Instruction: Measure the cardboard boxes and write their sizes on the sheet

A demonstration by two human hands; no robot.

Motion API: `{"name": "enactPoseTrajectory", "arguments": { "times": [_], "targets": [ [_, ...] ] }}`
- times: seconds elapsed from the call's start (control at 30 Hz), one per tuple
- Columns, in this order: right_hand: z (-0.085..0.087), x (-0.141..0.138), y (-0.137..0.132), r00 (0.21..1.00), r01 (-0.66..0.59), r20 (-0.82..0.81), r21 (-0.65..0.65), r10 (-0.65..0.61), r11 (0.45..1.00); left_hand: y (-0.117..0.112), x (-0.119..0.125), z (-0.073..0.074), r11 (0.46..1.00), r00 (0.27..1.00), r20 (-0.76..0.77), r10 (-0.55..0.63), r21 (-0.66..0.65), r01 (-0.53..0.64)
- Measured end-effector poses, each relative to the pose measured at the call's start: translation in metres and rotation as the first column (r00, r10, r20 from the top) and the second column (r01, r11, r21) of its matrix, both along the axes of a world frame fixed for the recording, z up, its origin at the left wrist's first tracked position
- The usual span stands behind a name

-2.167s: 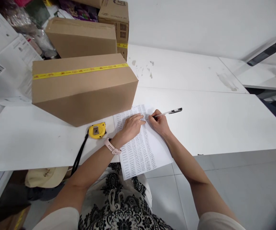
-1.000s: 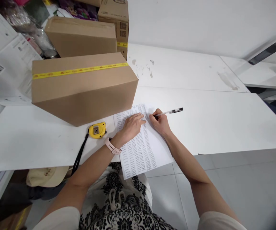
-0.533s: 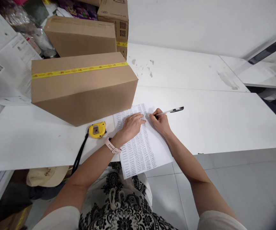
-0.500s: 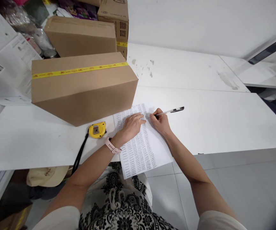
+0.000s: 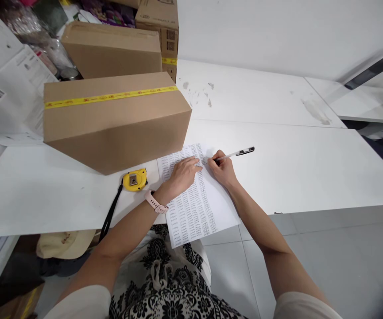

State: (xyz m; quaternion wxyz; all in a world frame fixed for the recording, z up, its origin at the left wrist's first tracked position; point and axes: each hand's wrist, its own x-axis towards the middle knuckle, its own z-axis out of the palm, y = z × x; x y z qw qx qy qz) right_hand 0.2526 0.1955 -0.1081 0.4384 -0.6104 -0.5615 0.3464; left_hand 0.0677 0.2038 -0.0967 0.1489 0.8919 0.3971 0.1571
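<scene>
My right hand (image 5: 222, 168) is closed around a pen (image 5: 241, 152) with a clear barrel and black clip, its tip end down at the right side of the paper sheet (image 5: 222, 212). Columns of small handwritten entries fill the left and middle of that sheet, whose lower corner hangs past the table edge. My left hand (image 5: 184, 173) lies flat on the paper with its fingers stretched out, a pink watch band (image 5: 156, 202) on the wrist. Left of it sits a yellow tape measure (image 5: 134, 180) with a black strap.
A taped cardboard box (image 5: 118, 119) stands just beyond the paper, covering part of its top edge. Behind it are another brown box (image 5: 111, 48) and plastic-wrapped goods. A white carton (image 5: 15, 97) stands at left. The white table (image 5: 294, 168) extends right; a cap (image 5: 65, 244) lies below it.
The pen's upper end has tilted very slightly. Both hands and the paper stay in place.
</scene>
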Motion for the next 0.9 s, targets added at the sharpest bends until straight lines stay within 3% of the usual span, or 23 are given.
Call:
{"name": "enactPoseTrajectory", "arguments": {
  "times": [0.9],
  "targets": [
    [-0.0014,0.0005,0.0009,0.999,0.028,0.043,0.009,-0.028,1.0,0.0003,0.0003,-0.0013,1.0,1.0,-0.008,-0.006,-0.012,0.006]
  ]
}}
